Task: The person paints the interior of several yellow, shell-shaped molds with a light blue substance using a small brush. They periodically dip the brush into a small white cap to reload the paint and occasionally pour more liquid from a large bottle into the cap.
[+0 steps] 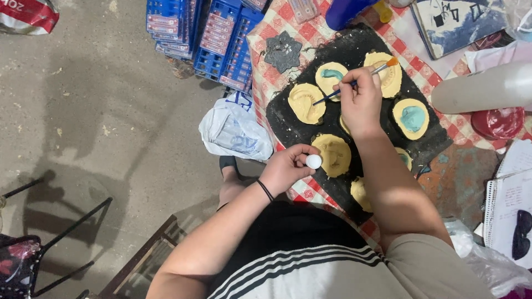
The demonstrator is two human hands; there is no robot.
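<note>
Left hand [288, 166] pinching small white round cap [313, 161]; right hand [360, 99] clamped on thin blue-handled paintbrush [354, 83], painting yellow mould [331, 77]. We're needing steady strokes next.

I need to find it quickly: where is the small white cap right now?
In the head view, the small white cap is held in the left hand, just left of the yellow mould at the black board's near edge.

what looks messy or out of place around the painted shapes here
The checked tablecloth has a large stained, worn patch right of the black board. A crumpled white plastic bag lies on the floor beside the table. Only two yellow moulds carry teal paint. Nothing looks spilled or broken.
</note>
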